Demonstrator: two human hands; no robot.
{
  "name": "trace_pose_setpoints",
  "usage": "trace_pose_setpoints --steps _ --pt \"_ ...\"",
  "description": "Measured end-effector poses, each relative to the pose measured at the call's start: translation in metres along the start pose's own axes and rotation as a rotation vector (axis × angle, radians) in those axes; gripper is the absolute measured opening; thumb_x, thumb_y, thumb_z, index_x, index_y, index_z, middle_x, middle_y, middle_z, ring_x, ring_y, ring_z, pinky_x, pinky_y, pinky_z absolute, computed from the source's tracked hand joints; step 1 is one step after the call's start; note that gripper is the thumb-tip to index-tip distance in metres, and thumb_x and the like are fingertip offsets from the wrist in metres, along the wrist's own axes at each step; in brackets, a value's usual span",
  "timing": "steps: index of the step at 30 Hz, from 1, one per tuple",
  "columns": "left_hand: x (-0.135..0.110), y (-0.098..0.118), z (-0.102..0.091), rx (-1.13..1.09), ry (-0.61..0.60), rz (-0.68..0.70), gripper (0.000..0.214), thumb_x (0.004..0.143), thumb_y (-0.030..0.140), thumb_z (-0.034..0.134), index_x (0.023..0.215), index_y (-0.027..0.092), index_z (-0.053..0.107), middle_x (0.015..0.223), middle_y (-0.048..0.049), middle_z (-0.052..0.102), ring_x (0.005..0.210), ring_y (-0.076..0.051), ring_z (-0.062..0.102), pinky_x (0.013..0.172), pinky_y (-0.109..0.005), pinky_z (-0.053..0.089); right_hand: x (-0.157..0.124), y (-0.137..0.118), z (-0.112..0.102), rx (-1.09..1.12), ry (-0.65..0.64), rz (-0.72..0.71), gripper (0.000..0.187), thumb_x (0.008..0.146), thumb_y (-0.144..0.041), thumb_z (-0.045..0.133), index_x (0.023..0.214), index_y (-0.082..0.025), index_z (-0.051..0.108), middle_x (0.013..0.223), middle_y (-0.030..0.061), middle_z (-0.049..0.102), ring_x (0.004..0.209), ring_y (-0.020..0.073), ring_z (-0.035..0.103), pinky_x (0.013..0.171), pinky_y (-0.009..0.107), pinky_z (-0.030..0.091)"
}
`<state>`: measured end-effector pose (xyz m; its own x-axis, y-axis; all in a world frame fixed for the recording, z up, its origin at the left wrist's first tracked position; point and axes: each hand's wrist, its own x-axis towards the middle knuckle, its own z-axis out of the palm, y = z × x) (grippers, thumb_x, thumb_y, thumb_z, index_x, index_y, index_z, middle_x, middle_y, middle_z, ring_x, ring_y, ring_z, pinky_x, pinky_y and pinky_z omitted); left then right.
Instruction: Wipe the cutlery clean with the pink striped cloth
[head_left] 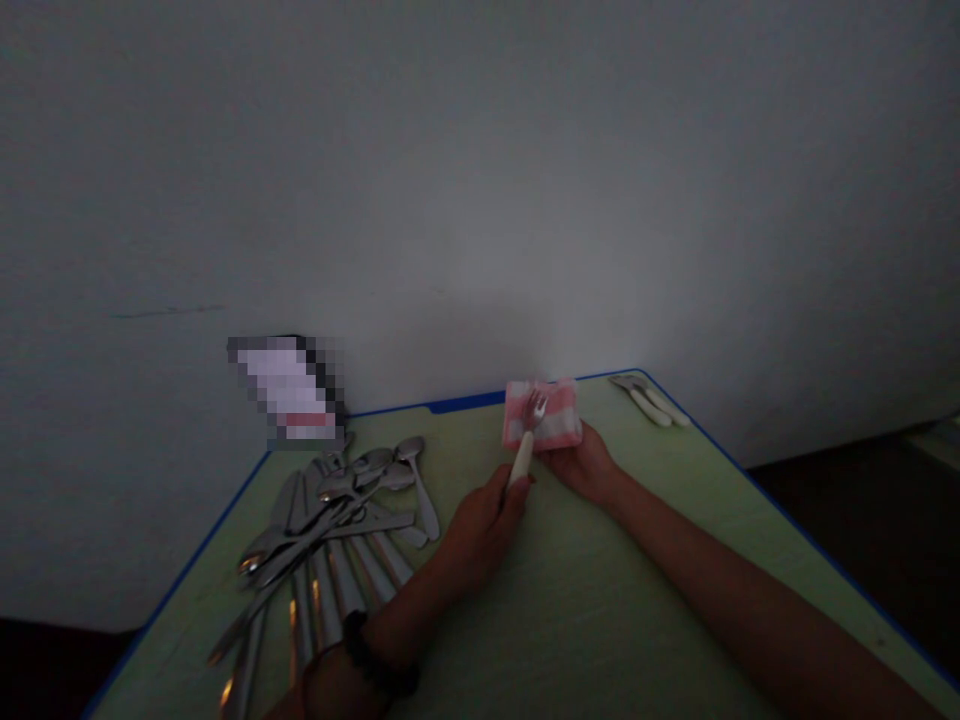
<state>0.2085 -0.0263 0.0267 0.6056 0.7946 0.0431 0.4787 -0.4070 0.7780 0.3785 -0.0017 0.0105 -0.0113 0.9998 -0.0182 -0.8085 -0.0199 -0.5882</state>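
Observation:
My left hand [480, 520] is closed round the white handle of a small fork [526, 440], whose metal tines lie against a pink and white cloth [551, 420]. My right hand [585, 465] grips that folded cloth from below, near the far edge of the green table [600, 600]. The two hands are close together at the middle of the table.
A pile of metal spoons and knives [337, 530] lies on the table's left side. Two white-handled utensils [651, 398] rest at the far right corner. A blurred-out object [289, 392] stands at the back left by the grey wall. The table has a blue rim.

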Motion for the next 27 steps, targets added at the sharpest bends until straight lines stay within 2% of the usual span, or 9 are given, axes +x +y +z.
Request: trace_pose_setpoints --steps 3,5,9,12,21,27 --pt "0.0 0.0 0.001 0.014 0.006 0.0 0.037 0.093 0.041 0.025 0.104 0.017 0.051 0.069 0.0001 0.054 0.062 -0.015 0.053 0.058 -0.024 0.037 -0.003 -0.004 0.004 0.032 -0.064 0.021 0.033 0.084 -0.042 0.048 0.105 -0.019 0.06 0.095 0.0028 0.067 0.081 0.0162 0.061 0.071 0.03 0.051" --pt "0.0 -0.001 0.001 0.033 0.007 -0.002 0.037 0.094 0.04 0.025 0.106 0.017 0.051 0.07 -0.0003 0.055 0.063 -0.015 0.054 0.058 -0.024 0.037 -0.004 -0.005 0.006 0.03 -0.066 0.035 0.035 0.082 -0.046 0.05 0.103 -0.019 0.061 0.093 0.0023 0.067 0.079 0.0152 0.06 0.069 0.029 0.05" --pt "-0.001 -0.002 0.001 0.088 -0.03 0.018 0.036 0.094 0.04 0.026 0.106 0.018 0.051 0.073 -0.0015 0.058 0.066 -0.016 0.057 0.061 -0.025 0.038 -0.002 0.001 0.005 -0.099 0.007 -0.031 0.023 0.074 -0.038 0.064 0.085 -0.018 0.062 0.072 -0.0019 0.062 0.06 0.0089 0.053 0.054 0.02 0.044" --pt "-0.002 -0.001 0.0 0.131 -0.05 0.025 0.036 0.094 0.04 0.025 0.105 0.017 0.051 0.076 -0.0027 0.06 0.068 -0.017 0.058 0.062 -0.025 0.039 0.001 0.005 0.002 -0.155 0.082 -0.112 0.02 0.067 -0.031 0.072 0.075 -0.017 0.061 0.064 -0.0049 0.056 0.055 0.0058 0.047 0.049 0.016 0.038" --pt "-0.003 0.0 0.0 0.157 -0.066 0.035 0.036 0.094 0.041 0.024 0.101 0.017 0.05 0.075 -0.0023 0.059 0.067 -0.016 0.058 0.06 -0.024 0.039 0.003 0.006 0.002 -0.14 0.173 -0.077 0.02 0.062 -0.027 0.075 0.074 -0.016 0.063 0.067 -0.0048 0.059 0.058 0.0048 0.05 0.053 0.016 0.041" --pt "-0.003 -0.001 0.0 0.16 -0.074 0.038 0.038 0.094 0.041 0.024 0.106 0.017 0.05 0.074 -0.0023 0.059 0.066 -0.016 0.057 0.059 -0.024 0.039 0.004 0.007 0.0 -0.138 0.147 -0.07 0.02 0.065 -0.03 0.073 0.078 -0.017 0.064 0.073 -0.0034 0.061 0.063 0.0066 0.053 0.058 0.017 0.044"
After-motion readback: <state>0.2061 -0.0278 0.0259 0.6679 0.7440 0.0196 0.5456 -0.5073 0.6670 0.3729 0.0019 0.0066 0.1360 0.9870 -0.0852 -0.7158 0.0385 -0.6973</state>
